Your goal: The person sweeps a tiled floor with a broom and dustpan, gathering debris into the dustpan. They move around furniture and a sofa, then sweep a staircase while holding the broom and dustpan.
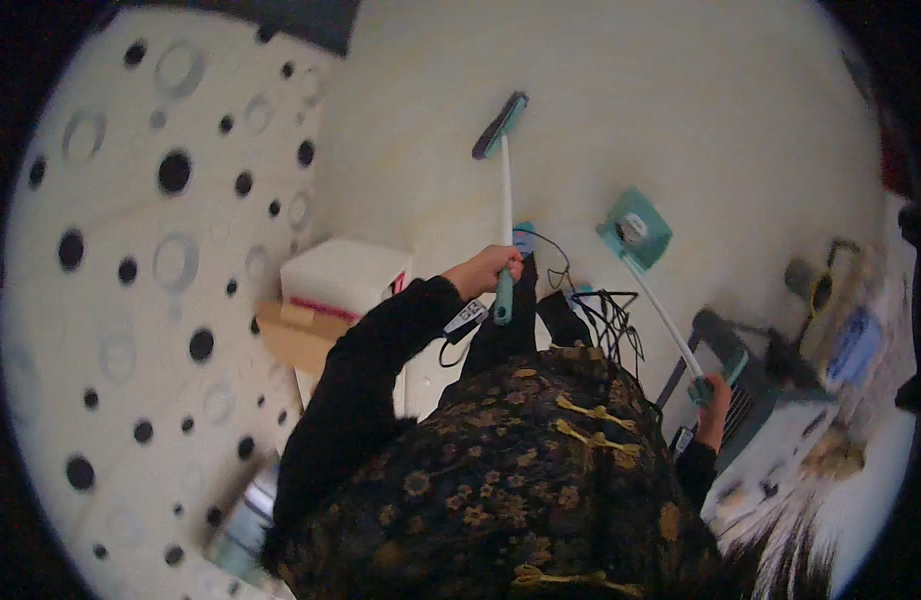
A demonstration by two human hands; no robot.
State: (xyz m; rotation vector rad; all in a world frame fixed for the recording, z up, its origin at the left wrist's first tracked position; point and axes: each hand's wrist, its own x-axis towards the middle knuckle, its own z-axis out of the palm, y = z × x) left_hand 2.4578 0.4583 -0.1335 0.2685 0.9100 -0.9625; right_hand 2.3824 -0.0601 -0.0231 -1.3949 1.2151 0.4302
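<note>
My left hand grips the teal end of a long white-handled broom. The broom's dark bristled teal head rests on the pale floor ahead of me. My right hand holds the handle of a long white stick that ends in a teal dustpan, which lies on the floor to the right of the broom. Both arms wear black sleeves, and a dark garment with gold floral patterning fills the lower middle of the view.
A wall with dark dots and grey rings stands at the left. A white box sits on a brown cardboard box beside it. Cluttered items and a dark stand crowd the right side. Thin black wires hang near my body.
</note>
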